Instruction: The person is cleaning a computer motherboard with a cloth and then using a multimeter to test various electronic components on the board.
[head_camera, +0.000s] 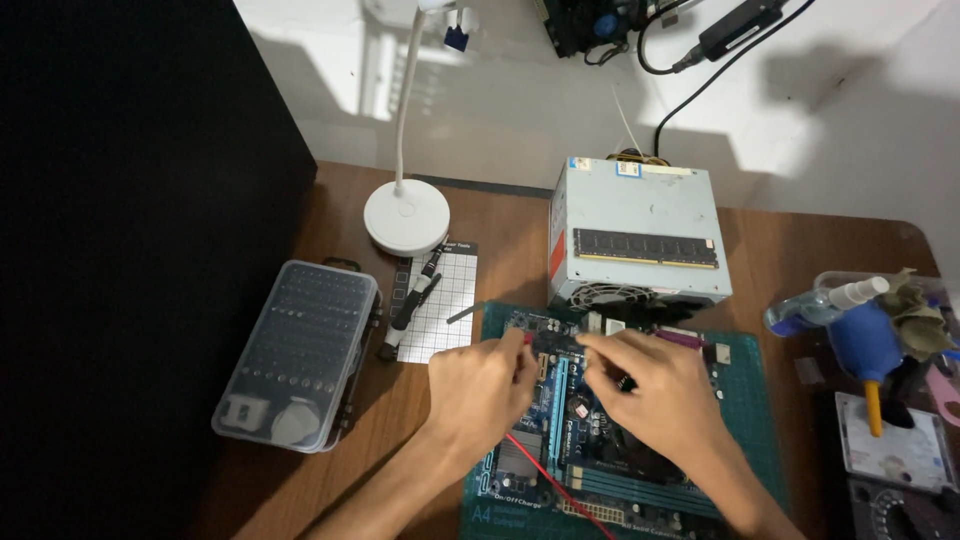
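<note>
Stiff, fragile motherboard (590, 440), best held by edges; left hand (480, 390) pinching red wire (545, 470), right hand (655, 390) fingers closed on small black part (622, 383).

A blue motherboard (590, 440) lies flat on a green mat, a thin red wire (545, 468) running across it

You have two hands over the worktop (790, 250): your left hand (480, 385) and your right hand (655, 385). Under them lies one blue motherboard (565, 440) on one green cutting mat (755, 400). Behind it stands one grey power supply box (640, 215), with one memory stick (645, 247) on top. To the left you have one clear case of screwdriver bits (300, 345), one white desk lamp (405, 215), one gridded parts mat (445, 305) and one screwdriver (410, 305). At the right there is one blue dust blower (865, 345) and one spray bottle (820, 305).
</note>
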